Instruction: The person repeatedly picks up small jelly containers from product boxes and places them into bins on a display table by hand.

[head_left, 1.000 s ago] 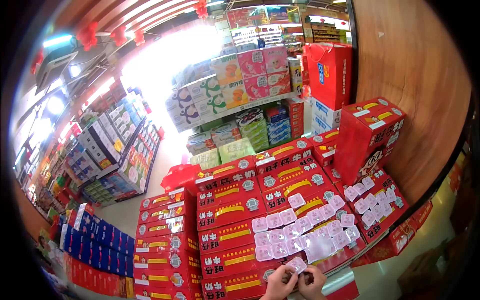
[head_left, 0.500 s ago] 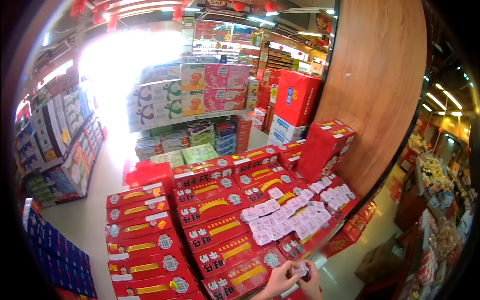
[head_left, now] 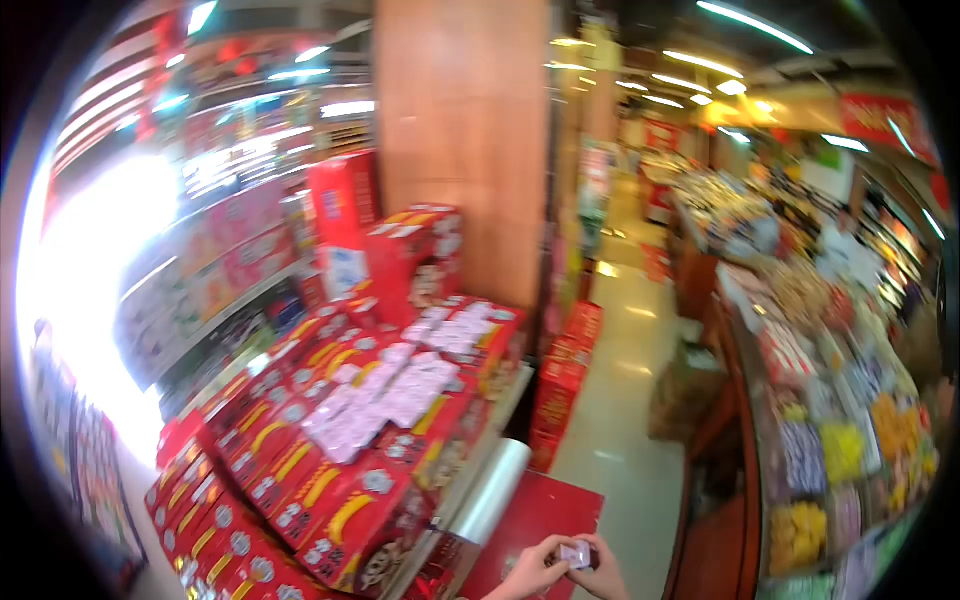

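Observation:
At the bottom of the view, my left hand [head_left: 540, 566] and my right hand [head_left: 604, 570] meet around a small pale pink-and-white packet [head_left: 575, 555]. Fingers of both hands are closed on it. Rows of similar pale pink packets [head_left: 345, 415] lie on top of red boxes [head_left: 290, 460] to the left. A roll of clear plastic [head_left: 492, 490] sits at the boxes' edge, left of my hands. Beneath my hands is a flat red surface [head_left: 545, 510].
A wooden pillar [head_left: 460, 130] rises behind the boxes. Red cartons [head_left: 565, 385] stand beside the aisle floor [head_left: 625, 400]. At right, a long counter [head_left: 735, 400] holds bagged goods; a person [head_left: 840, 245] is beyond it.
The view has swung right, bringing the aisle and counter into fuller view and shifting the boxes left. Both hands still hold the packet, now over the red surface beyond the boxes.

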Demonstrator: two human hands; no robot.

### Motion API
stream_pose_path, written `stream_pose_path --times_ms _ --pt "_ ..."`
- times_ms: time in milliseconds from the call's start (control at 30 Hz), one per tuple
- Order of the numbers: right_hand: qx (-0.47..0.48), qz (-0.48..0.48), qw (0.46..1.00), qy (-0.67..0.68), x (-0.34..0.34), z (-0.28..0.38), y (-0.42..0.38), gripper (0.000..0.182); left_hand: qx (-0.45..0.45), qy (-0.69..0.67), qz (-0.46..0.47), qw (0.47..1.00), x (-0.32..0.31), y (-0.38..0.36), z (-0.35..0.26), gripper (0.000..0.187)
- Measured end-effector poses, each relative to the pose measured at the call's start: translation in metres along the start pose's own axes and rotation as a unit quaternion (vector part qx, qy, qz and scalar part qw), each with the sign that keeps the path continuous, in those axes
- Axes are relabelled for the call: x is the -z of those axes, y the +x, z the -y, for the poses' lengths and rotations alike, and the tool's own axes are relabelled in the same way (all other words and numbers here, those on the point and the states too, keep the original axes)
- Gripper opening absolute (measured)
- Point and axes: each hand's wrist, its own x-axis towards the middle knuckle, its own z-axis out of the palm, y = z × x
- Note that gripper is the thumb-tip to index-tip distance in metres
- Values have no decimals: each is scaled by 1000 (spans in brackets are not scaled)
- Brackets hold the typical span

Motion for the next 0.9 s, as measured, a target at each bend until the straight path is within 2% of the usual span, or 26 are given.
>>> stream_pose_path --times_ms 33,100,167,200,333,400,467,567,800,900 --pt "-21 -6 997 78 25 20 -3 57 18 12 17 1000 -21 9 -4 35" --pt "36 -29 997 -56 70 9 -19 55 -6 -15 29 999 -67 25 -2 33" --pt "-8 -58 998 -6 115 11 -40 55 -22 -50 41 998 -117 39 7 31" --pt "-27 -72 997 19 136 11 -49 54 -27 -7 83 996 -134 48 10 34" --pt "-29 -130 988 -83 215 -3 -96 56 -33 25 164 986 -218 83 33 32" --pt "-21 -159 982 -104 252 7 -112 56 -27 -2 205 978 -260 94 25 32" --pt "-34 -183 974 -127 282 -1 -131 55 -26 36 251 967 -293 100 18 32" --pt "-47 -208 966 -147 313 -10 -159 53 4 32 293 956 -340 104 2 32" --pt "-123 -317 930 -140 335 -34 -215 56 39 9 396 917 -416 124 36 29" --pt "-179 -381 892 -167 343 -34 -238 57 -5 103 481 871 -449 135 42 30"
